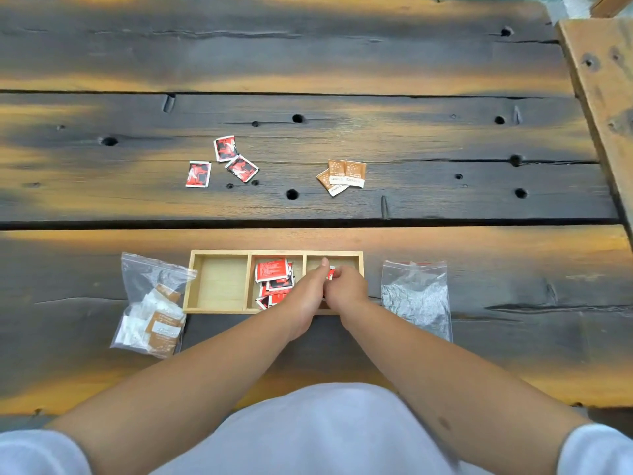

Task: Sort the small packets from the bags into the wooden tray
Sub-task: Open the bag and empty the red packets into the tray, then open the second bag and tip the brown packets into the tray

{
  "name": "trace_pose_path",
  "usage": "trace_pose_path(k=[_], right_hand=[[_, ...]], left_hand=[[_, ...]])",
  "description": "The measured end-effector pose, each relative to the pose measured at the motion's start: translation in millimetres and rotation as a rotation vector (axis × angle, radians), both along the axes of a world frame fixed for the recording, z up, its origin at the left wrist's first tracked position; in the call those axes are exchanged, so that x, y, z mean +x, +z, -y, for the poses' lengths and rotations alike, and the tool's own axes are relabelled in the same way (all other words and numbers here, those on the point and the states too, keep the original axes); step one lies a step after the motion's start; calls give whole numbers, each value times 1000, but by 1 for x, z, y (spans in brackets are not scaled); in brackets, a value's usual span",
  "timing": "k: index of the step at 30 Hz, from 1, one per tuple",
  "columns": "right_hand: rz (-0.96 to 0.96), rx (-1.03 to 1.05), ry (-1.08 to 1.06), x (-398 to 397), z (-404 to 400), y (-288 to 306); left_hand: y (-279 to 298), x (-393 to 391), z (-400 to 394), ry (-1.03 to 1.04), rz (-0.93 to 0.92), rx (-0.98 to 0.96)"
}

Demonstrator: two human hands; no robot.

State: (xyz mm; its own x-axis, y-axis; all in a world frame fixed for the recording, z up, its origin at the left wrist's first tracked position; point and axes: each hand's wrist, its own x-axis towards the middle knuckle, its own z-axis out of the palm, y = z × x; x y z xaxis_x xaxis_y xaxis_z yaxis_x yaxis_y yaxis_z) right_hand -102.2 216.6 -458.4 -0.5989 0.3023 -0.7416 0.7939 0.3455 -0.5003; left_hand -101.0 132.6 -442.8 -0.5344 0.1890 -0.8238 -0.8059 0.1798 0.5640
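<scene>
A wooden tray [219, 254] with three compartments lies on the table in front of me. Its middle compartment holds several red packets [272, 270]; the left one shows bare wood. Both hands meet over the right compartment. My right hand [346, 287] pinches a small red packet [331, 273], and my left hand [306, 293] touches it with fingers closed beside it. A clear bag [150, 310] with brown and white packets lies left of the tray. Another clear bag [416, 296], with no packets visible in it, lies to the right.
Three loose red packets [222, 162] and three brown packets [342, 174] lie farther back on the dark plank table. A deep gap between planks [479, 222] runs just behind the tray. A lighter wooden beam [603, 80] borders the right side.
</scene>
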Motion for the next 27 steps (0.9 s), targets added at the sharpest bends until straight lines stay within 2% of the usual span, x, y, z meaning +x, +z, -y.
trace_pose_path(k=[5, 8, 11, 17, 22, 27], right_hand=[[-134, -110, -127, 10, -2, 8], [-199, -208, -228, 14, 2, 12], [-203, -244, -156, 16, 13, 15], [-149, -195, -154, 14, 43, 18], [-149, 3, 78, 18, 57, 23], [-188, 157, 264, 32, 72, 28]], left_hand=[[21, 10, 10, -187, -204, -48], [34, 18, 19, -271, -401, -190], [37, 27, 35, -318, -522, -326], [34, 45, 88, -303, -520, -336], [40, 59, 138, -272, -458, -439], [43, 59, 190, -282, -501, -531]])
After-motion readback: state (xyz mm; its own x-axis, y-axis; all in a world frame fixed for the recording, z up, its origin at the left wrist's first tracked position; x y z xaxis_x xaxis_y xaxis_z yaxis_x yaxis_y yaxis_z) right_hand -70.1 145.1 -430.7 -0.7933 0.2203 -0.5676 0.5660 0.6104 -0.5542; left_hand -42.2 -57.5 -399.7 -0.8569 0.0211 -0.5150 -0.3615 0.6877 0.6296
